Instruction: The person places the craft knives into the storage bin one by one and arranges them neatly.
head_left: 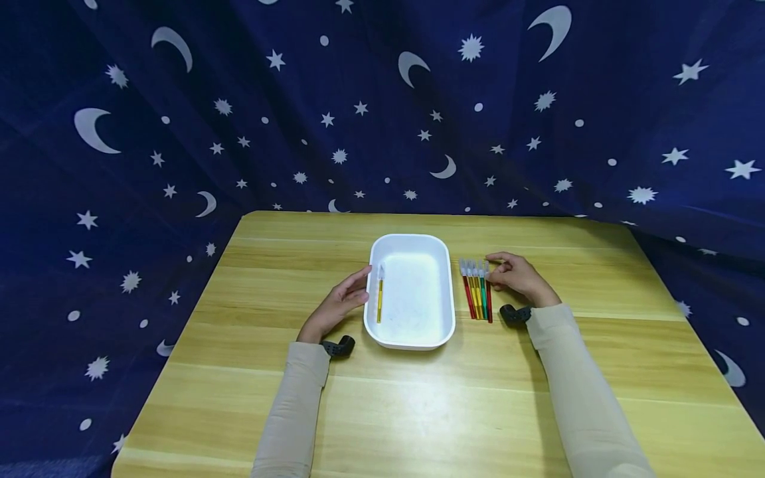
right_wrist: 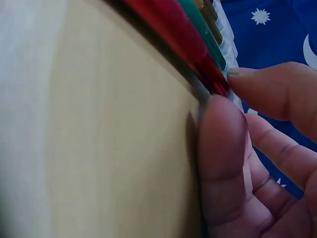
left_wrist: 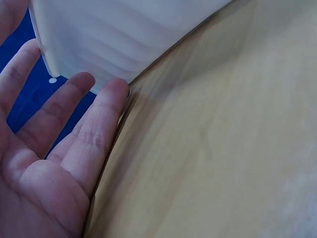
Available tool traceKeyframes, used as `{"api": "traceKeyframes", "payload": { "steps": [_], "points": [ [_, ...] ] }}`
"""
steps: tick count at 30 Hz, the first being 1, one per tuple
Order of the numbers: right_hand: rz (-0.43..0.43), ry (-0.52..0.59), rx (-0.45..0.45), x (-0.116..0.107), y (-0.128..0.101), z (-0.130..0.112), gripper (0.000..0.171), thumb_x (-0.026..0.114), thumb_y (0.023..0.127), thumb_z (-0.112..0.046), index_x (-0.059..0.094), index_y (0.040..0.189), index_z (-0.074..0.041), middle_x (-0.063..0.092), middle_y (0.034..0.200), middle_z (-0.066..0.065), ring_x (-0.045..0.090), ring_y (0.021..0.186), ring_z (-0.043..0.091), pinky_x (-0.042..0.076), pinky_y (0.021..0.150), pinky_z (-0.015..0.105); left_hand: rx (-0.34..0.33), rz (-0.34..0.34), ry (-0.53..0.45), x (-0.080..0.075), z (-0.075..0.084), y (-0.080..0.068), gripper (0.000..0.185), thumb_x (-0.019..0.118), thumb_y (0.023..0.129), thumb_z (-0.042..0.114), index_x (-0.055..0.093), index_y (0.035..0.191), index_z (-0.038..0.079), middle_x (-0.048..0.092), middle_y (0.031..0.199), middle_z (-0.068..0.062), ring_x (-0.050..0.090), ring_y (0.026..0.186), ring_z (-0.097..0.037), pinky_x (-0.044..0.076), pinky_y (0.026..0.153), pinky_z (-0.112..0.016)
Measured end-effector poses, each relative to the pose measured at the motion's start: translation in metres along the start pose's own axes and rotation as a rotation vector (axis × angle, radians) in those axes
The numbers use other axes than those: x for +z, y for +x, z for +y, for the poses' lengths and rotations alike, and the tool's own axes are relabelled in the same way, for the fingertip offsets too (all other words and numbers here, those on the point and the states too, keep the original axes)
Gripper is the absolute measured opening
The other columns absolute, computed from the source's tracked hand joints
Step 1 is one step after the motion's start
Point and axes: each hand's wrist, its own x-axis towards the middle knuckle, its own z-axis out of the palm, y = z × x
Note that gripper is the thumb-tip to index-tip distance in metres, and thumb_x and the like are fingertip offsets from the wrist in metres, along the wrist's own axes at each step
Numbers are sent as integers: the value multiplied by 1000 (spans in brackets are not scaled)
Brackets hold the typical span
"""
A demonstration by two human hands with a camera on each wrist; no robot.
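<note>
A white plastic tray [head_left: 418, 292] stands on the table, with one gold-handled craft knife [head_left: 380, 299] lying along its left side, clear cap pointing away. My left hand [head_left: 340, 304] is at the tray's left edge, its relaxed fingers [left_wrist: 94, 134] against the outer wall. To the right of the tray lies a row of several capped craft knives [head_left: 476, 292] with red, gold and green handles. At the right end of that row my right hand [head_left: 518, 275] pinches the outermost red craft knife [right_wrist: 210, 72] near its capped end, between thumb [right_wrist: 223, 139] and index finger.
Both hands work over a light wooden table [head_left: 418, 411]. Behind it and at its sides hangs a dark blue cloth [head_left: 358, 133] with white moons and stars. Each wrist wears a small black camera, the left one [head_left: 339, 346] close to the tray's near left corner.
</note>
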Motion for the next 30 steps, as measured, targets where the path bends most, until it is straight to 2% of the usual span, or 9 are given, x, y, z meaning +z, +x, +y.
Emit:
{"api": "traceKeyframes", "payload": {
  "steps": [11,21,30],
  "points": [
    [-23,41,73,0,1,-6,62,63,105,4,34,159,18,61,92,3,67,77,8,63,72,23,4,-1,-16,1,0,1,64,59,112,10,32,171,9,38,168,-26,45,151,-45,44,121,-42],
    [6,47,87,1,3,-6,58,63,105,5,38,156,17,60,92,4,67,76,8,63,72,23,-7,9,-4,0,2,0,65,60,112,10,33,171,10,39,168,-26,45,151,-45,43,122,-46],
    [5,95,82,1,0,-4,61,63,106,4,35,159,15,61,96,3,68,80,8,64,75,24,-7,3,0,0,0,0,65,61,112,12,33,171,10,39,168,-25,45,151,-45,43,123,-46]
  ]
}}
